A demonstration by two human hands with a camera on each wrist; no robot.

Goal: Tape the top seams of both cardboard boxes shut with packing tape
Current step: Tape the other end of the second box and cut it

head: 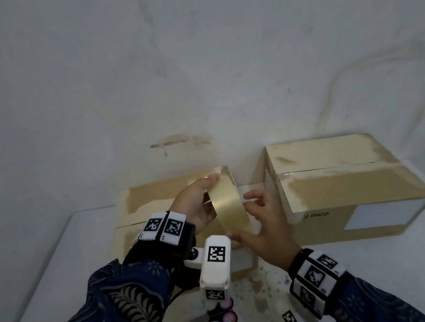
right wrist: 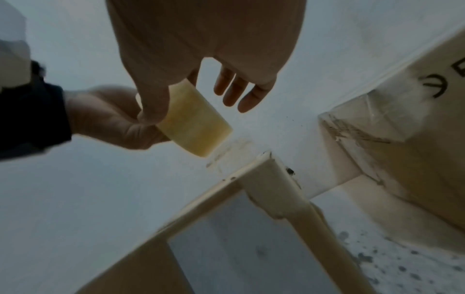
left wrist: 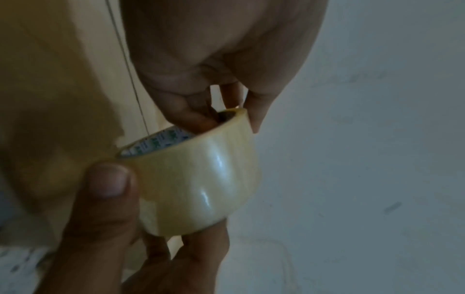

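Observation:
The yellowish packing tape roll [head: 227, 205] is held in the air over the left cardboard box [head: 145, 198]. My left hand [head: 198, 204] grips it with fingers inside the core and the thumb on the outer face. My right hand [head: 258, 217] pinches the roll's near rim between thumb [left wrist: 110, 179] and a finger underneath, its other fingers [right wrist: 236, 89] spread straight. In the wrist views the tape roll [left wrist: 198, 179] [right wrist: 193, 123] sits between both hands. The left box's top seam [left wrist: 125, 59] is a thin open line. The right cardboard box [head: 348, 190], marked PICO, has glossy tape along its top seam.
Scissors [head: 215, 316] with pink handles lie on the white table [head: 56, 267] near its front edge, under my left wrist. A small black-and-white marker tag [head: 290, 319] lies beside them. A stained white wall stands right behind both boxes.

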